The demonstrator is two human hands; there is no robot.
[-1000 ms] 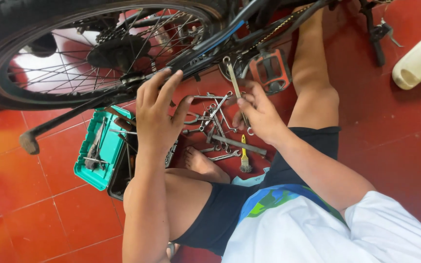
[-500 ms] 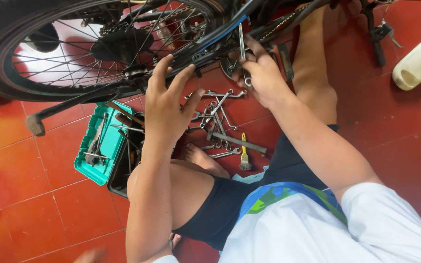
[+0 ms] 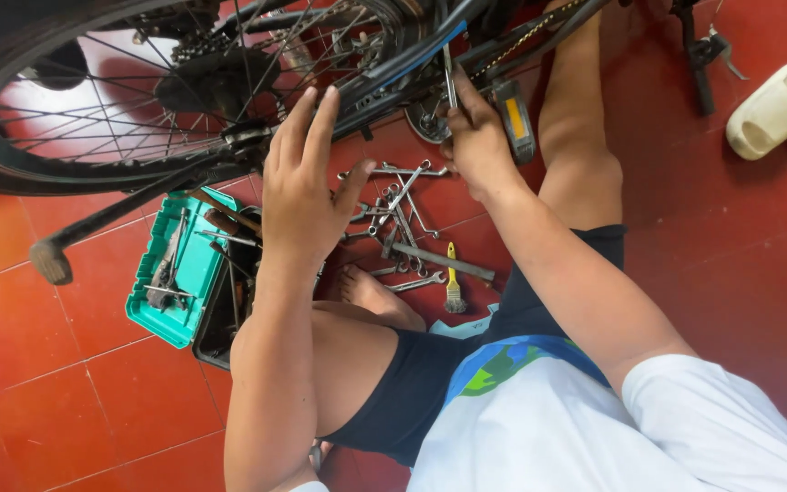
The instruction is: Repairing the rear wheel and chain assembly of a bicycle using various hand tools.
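Both hands have climbed toward the bike since a moment ago. His right hand [image 3: 477, 141] has gone from the pile of tools up to the crank area, closed around a slim silver wrench [image 3: 448, 77] that stands nearly upright, its tip among the frame tubes above the knuckles. Just right of that hand sits a black pedal with an orange reflector [image 3: 514, 118]. His left hand [image 3: 307, 182] is open, fingers spread and pointing up, the fingertips at the blue-and-black frame tube [image 3: 412, 59] beside the black spoked rear wheel [image 3: 120, 100]; I can't tell whether they press on it.

Below and between the two hands, a scatter of steel spanners [image 3: 398, 214] lies on the red tiled floor [image 3: 66, 364], with a yellow-handled brush [image 3: 454, 290] at its lower edge. Left of the left forearm a teal plastic tool tray [image 3: 195, 264] rests on a black toolbox [image 3: 220, 333], holding more metal tools. A bare foot [image 3: 371, 293] sits under the left wrist. Far to the right of the right hand lie cream foam slippers [image 3: 776, 105].
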